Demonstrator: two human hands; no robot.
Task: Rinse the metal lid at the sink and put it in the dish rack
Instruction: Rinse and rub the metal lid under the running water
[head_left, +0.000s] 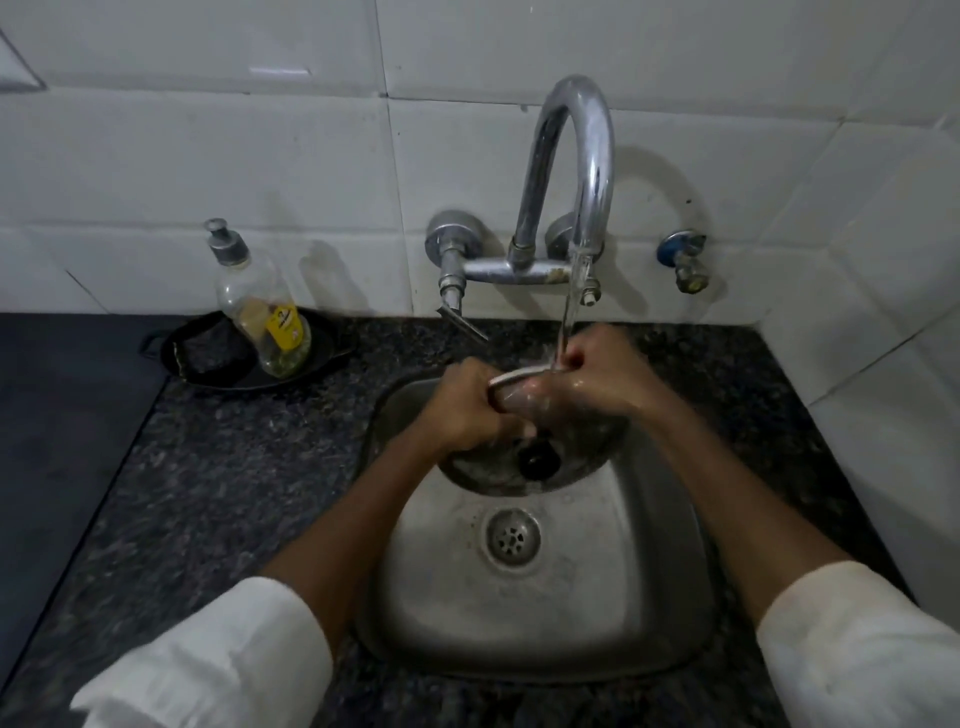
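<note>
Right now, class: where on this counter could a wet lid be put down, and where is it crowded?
Free: the granite counter left of the sink, in front of the black pan, and the strip right of the sink. Crowded: the pan holds a soap bottle and scrubber; both hands hold the lid under the tap.

My hands (470, 410) (605, 376) hold wet shiny metal lid (524, 470) | below it sink (649, 597): dull brushed steel | behind sink tap (571, 156): glossy chrome | around sink counter (234, 467): speckled polished stone | wall tiles (208, 156): glossy white | my sleeves (208, 660): white cloth
</note>
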